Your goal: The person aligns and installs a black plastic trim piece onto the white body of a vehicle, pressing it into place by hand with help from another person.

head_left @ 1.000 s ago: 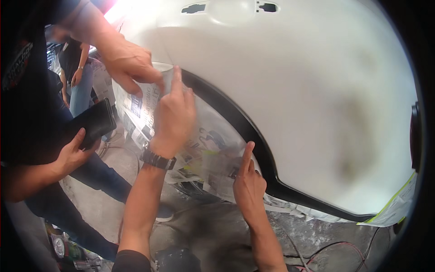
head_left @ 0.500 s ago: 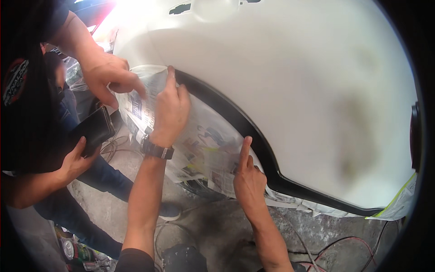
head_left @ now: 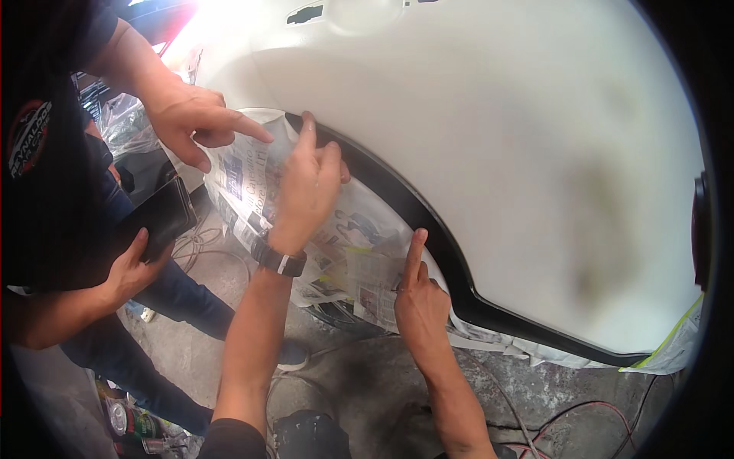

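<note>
A black curved trim strip [head_left: 382, 172] runs along the lower edge of a pale vehicle body panel [head_left: 497, 153]. My left hand [head_left: 306, 187], with a dark watch [head_left: 279, 258] on its wrist, is open over the strip's upper left end. Its index finger points up to the panel edge, and the hand looks empty. Lower down, my right hand [head_left: 423, 298] lays its stretched index fingertip on the strip's inner edge. The other fingers of that hand are curled with nothing visible in them. Newspaper and clear film [head_left: 359, 229] cover the wheel area below the strip.
At the left, another person's hand [head_left: 191, 118] points at the papered area; their other hand [head_left: 126, 271] holds a dark phone or wallet-like case [head_left: 164, 214]. Hoses and cables [head_left: 566, 409] lie on the concrete floor. Cans [head_left: 126, 421] stand at the lower left.
My left hand has shifted right along the trim strip, its fingers spreading more. The other person's pointing hand has reached further right. My right hand has hardly moved.
</note>
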The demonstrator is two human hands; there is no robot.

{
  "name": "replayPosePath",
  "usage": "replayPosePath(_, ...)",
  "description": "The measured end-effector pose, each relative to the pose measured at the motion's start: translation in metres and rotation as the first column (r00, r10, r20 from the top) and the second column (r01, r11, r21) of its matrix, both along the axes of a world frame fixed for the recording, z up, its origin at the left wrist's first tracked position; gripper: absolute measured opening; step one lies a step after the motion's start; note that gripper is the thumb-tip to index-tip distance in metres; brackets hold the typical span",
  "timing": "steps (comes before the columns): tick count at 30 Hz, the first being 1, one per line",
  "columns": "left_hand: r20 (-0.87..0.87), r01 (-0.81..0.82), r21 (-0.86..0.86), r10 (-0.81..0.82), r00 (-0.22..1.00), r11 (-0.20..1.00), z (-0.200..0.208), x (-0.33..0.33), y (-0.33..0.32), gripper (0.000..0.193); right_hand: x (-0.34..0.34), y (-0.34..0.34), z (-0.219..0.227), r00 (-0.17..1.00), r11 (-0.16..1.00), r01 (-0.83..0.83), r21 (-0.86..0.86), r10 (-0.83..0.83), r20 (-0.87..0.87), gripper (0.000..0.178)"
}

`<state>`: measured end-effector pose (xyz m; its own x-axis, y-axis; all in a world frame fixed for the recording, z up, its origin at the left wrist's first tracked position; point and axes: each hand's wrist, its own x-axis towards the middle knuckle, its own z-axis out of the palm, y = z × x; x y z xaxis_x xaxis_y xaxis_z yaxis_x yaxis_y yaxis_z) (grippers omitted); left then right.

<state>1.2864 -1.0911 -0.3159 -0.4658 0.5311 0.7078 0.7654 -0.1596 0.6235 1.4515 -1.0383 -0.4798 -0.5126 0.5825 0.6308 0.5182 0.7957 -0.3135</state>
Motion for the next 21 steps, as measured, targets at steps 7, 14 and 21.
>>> replayPosePath(7,0.147,0.061,0.099,-0.075,0.986,0.993,0.004,-0.003,-0.005,0.066,0.002,-0.002,0.001,1.0,0.999,-0.026,-0.022,0.026,0.012,0.102)
replayPosePath(14,0.018,0.035,0.019,-0.035,0.999,0.999,-0.013,0.001,0.0,0.072,0.006,-0.003,0.001,0.999,0.999,-0.032,-0.035,0.032,-0.013,0.099)
replayPosePath(21,-0.098,-0.054,0.189,0.074,0.992,0.98,-0.085,0.044,0.017,0.095,0.002,0.0,-0.002,0.999,0.998,0.029,0.049,-0.031,0.043,0.094)
